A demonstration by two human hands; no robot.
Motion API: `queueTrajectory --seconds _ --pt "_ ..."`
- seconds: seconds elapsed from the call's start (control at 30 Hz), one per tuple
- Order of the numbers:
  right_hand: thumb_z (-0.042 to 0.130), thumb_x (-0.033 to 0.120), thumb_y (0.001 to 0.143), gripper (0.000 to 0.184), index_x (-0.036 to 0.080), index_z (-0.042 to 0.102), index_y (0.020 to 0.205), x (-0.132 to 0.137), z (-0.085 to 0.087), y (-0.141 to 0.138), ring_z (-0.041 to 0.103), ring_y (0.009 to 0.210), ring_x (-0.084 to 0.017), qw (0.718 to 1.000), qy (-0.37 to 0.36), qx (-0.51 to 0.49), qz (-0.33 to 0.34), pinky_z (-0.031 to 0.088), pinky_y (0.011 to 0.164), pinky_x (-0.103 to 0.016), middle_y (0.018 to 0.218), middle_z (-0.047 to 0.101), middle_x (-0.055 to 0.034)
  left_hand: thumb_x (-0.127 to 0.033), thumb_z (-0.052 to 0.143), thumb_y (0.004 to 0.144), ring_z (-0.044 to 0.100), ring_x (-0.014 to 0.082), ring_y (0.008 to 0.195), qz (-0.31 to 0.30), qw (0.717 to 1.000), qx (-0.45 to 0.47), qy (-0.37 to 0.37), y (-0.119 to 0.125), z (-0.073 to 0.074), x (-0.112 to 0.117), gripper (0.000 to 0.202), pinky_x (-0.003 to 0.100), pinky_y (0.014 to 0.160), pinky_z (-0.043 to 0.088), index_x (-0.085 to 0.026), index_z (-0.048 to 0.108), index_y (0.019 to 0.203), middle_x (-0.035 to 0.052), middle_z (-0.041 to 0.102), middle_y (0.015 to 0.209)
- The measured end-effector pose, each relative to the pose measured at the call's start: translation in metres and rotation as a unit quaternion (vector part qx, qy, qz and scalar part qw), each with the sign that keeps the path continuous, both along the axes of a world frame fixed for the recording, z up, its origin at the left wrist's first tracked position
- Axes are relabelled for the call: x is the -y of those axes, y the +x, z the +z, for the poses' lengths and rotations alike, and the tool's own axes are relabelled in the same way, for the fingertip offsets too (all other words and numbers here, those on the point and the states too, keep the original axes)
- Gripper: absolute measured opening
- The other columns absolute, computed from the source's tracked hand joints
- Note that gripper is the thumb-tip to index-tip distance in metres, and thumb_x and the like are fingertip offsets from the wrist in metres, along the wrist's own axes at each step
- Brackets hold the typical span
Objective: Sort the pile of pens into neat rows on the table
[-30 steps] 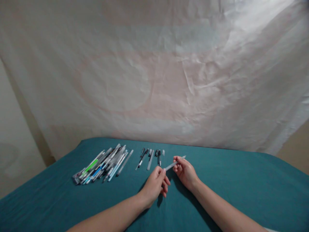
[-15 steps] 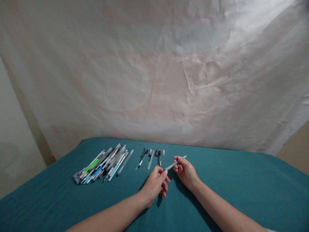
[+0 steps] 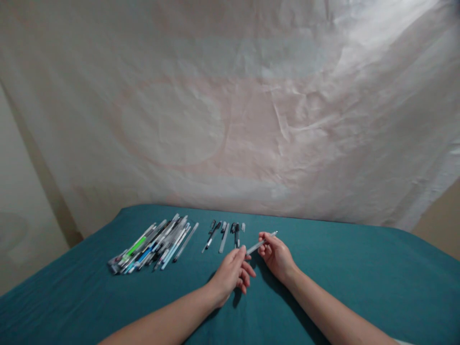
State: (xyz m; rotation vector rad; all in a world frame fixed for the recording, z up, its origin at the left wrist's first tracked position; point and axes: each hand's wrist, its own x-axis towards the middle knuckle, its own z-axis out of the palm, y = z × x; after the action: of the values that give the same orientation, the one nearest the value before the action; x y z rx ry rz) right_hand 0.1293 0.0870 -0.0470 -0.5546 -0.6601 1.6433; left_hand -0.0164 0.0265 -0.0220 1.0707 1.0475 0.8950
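A slim, pale clear pen (image 3: 254, 248) slants up to the right between my hands, its silvery pointed tip at the upper right. My right hand (image 3: 277, 258) pinches it near that tip with thumb and fingers. At the lower end, the thumb and forefinger of my left hand (image 3: 232, 273) close on the pen, hiding that end; its other fingers are loosely spread. Just beyond my left hand lie a dark pen (image 3: 213, 235), a clear pen barrel (image 3: 224, 238) and a black pen part (image 3: 237, 235).
Left of my hands, a heap of several pens (image 3: 154, 244) lies on the green tablecloth (image 3: 341, 278). Small dark and clear caps, one a clear cap (image 3: 243, 227), lie by the separate pens. A pale hanging sheet (image 3: 230, 120) closes off the table's far side.
My left thumb has shifted slightly up along the pen's lower end, and the other left fingers have spread a little. My right hand and the pen stay nearly still.
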Motion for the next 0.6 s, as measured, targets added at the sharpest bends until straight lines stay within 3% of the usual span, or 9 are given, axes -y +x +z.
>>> queueTrajectory --seconds 0.17,0.43,0.6 --pt "0.064 0.025 0.067 0.016 0.014 0.061 0.077 0.0017 0.0022 -0.0007 0.048 0.045 -0.007 1.0 -0.003 0.007 0.005 0.041 0.04 -0.017 0.063 0.057 -0.0001 -0.057 0.039 0.075 0.047 0.0061 0.042 0.007 0.999 0.003 0.04 0.0002 -0.0028 0.002 0.038 0.016 0.034 0.034 -0.019 0.037 0.08 -0.0024 0.053 0.064" --pt "0.065 0.026 0.067 0.016 0.014 0.062 0.076 0.0026 0.0028 -0.001 0.048 0.045 -0.006 1.0 -0.001 0.007 0.009 0.041 0.04 -0.017 0.064 0.058 -0.0004 -0.059 0.031 0.077 0.044 0.0057 0.035 -0.002 1.0 -0.015 -0.005 0.001 0.0003 -0.0007 0.047 0.017 0.034 0.033 -0.015 0.043 0.067 0.0022 0.056 0.056" --pt "0.065 0.025 0.068 0.014 0.013 0.062 0.076 -0.0001 0.0 0.0007 0.048 0.046 -0.006 1.0 -0.007 0.0 0.002 0.041 0.04 -0.017 0.064 0.058 -0.0008 -0.06 0.033 0.076 0.046 0.0066 0.038 -0.003 1.0 -0.005 -0.012 -0.0001 0.0011 -0.0004 0.048 0.017 0.034 0.034 -0.015 0.044 0.083 0.0026 0.057 0.061"
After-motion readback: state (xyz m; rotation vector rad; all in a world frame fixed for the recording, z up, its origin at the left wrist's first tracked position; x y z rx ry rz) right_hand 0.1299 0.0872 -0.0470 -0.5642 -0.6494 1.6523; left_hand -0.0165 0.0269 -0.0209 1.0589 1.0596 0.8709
